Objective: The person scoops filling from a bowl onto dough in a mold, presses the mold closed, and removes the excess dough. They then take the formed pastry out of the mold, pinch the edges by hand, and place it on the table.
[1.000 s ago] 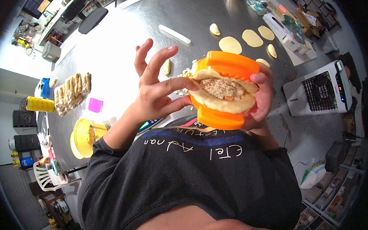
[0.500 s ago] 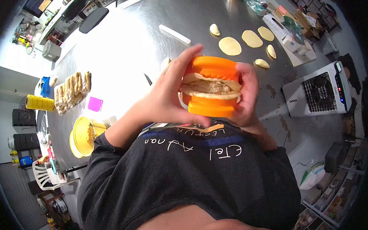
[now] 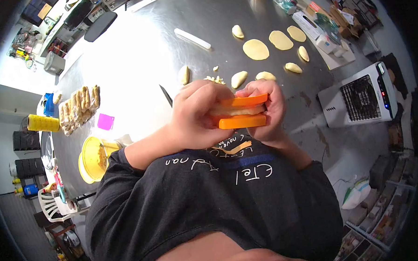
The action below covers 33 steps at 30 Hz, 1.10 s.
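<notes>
An orange dumpling mould (image 3: 242,123) is held in front of my chest, its two halves almost pressed together. Between them a pale band of dough (image 3: 238,111) shows; the filling is hidden now. My left hand (image 3: 196,113) wraps the mould's left side, and my right hand (image 3: 268,110) grips the other side, both with fingers closed on it. Just beyond the hands, a folded dumpling (image 3: 239,79) and another dumpling (image 3: 265,76) lie on the metal table (image 3: 145,54), beside small dough scraps (image 3: 214,80).
Flat dough rounds (image 3: 256,49) and several folded dumplings lie farther back. A white rolling pin (image 3: 192,39) rests there too. To the left are bagged finished pieces (image 3: 79,108), a pink card (image 3: 105,121), a yellow bowl (image 3: 93,159) and a dark knife (image 3: 166,95). An air cooler (image 3: 354,101) stands right.
The mould has gone from partly open, with brown filling showing, to nearly closed. Both hands have squeezed around it and tilted it. Dumplings formerly behind the hands are visible.
</notes>
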Tool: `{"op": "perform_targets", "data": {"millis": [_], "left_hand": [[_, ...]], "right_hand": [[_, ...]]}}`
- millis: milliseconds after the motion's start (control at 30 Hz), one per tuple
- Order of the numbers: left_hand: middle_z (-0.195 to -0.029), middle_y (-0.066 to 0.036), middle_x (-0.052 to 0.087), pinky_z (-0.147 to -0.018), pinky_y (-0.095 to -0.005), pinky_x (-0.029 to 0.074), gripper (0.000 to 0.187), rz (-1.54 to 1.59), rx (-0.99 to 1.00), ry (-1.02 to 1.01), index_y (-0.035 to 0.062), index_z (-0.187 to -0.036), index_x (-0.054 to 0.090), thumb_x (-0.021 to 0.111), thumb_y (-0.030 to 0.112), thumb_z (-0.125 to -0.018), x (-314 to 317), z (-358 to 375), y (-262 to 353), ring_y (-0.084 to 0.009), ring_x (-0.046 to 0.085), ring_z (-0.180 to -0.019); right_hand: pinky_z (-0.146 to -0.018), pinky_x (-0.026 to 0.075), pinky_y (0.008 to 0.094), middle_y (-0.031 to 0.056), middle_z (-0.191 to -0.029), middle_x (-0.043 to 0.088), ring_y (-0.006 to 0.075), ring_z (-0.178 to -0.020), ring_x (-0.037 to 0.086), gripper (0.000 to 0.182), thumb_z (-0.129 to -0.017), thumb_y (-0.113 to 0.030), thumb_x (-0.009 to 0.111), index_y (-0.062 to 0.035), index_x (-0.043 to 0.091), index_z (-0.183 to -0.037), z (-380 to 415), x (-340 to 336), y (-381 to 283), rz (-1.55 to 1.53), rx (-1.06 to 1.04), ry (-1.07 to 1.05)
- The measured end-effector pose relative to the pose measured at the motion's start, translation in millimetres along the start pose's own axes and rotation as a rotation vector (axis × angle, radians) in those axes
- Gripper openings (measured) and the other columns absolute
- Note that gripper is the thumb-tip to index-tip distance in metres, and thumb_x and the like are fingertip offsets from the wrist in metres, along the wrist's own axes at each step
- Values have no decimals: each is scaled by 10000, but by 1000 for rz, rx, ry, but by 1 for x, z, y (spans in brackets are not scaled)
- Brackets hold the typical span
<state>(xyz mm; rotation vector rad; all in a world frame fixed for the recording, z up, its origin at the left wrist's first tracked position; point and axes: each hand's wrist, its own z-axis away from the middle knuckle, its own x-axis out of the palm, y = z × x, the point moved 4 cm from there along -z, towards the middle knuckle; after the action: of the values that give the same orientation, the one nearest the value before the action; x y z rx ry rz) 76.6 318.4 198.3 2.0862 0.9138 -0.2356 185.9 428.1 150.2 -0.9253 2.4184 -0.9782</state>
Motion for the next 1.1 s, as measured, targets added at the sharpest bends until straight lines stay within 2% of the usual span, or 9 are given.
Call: {"op": "perform_targets", "data": {"millis": [167, 267, 367, 500, 600, 767, 833, 933, 1100], "left_hand": [[-847, -100, 593, -676, -283, 470, 398, 113, 11, 42, 13, -920, 541, 756, 83, -592, 5, 10, -14, -210, 603, -734], [-1007, -90, 540, -780, -289, 441, 492, 605, -106, 167, 11, -1050, 458, 762, 94, -671, 5, 21, -34, -166, 546, -951], [-1025, -108, 504, -894, -300, 398, 509, 220, -244, 9, 18, -1098, 436, 754, 81, -706, -2, 23, -44, -172, 489, -1026], [-1046, -94, 534, -875, -299, 424, 558, -46, -370, -130, -1, -1136, 459, 775, 81, -683, 0, 24, -38, -168, 533, -978], [-1002, -89, 564, -822, -284, 451, 548, -9, -364, -77, -19, -1103, 500, 798, 86, -655, 0, 25, -42, -161, 566, -925], [-963, -78, 574, -777, -266, 460, 522, -87, -378, -100, -21, -1067, 528, 806, 76, -635, -3, 29, -36, -143, 573, -875], [-923, -113, 596, -745, -303, 482, 475, -57, -408, -38, 14, -1062, 544, 755, 73, -640, -4, 33, -39, -208, 593, -837], [-945, -101, 598, -773, -279, 483, 465, 88, -501, -18, 2, -1067, 538, 754, 48, -658, -1, 38, -43, -166, 591, -885], [-1024, -78, 586, -828, -261, 468, 483, 331, -607, 24, -9, -1099, 513, 760, 39, -686, -8, 39, -44, -135, 573, -979]], "right_hand": [[-688, 491, 311, 110, -861, 605, 209, -744, 606, 387, -692, -139, 745, -30, 487, -958, -6, -5, 3, 39, -31, -80], [-800, 480, 317, 124, -1052, 561, 181, -906, 578, 505, -663, -52, 760, -36, 481, -1083, -11, -11, 9, -217, -23, 47], [-808, 480, 323, 134, -1062, 570, 209, -910, 588, 505, -637, -26, 769, -64, 494, -1059, -4, -11, 21, -151, -28, 28], [-799, 486, 318, 141, -1099, 570, 229, -905, 592, 485, -596, -16, 781, -94, 524, -999, -1, -4, 29, 85, -96, -76], [-778, 494, 298, 119, -1097, 573, 216, -900, 587, 384, -561, -3, 779, -127, 569, -858, -2, 2, 19, 180, -214, 58], [-757, 498, 281, 113, -1069, 558, 205, -891, 581, 329, -549, -13, 782, -122, 567, -773, 1, 7, 20, 151, -220, 42], [-750, 499, 275, 115, -1065, 552, 204, -888, 580, 319, -544, -15, 783, -117, 559, -746, 1, 7, 21, 179, -226, 46], [-747, 498, 278, 121, -1076, 547, 212, -892, 579, 346, -519, -14, 791, -110, 535, -731, 5, 6, 27, 177, -254, 8], [-793, 489, 292, 157, -1082, 533, 223, -897, 599, 138, -686, -100, 668, -88, 542, -738, -3, -3, 29, -19, -176, -103]]}}
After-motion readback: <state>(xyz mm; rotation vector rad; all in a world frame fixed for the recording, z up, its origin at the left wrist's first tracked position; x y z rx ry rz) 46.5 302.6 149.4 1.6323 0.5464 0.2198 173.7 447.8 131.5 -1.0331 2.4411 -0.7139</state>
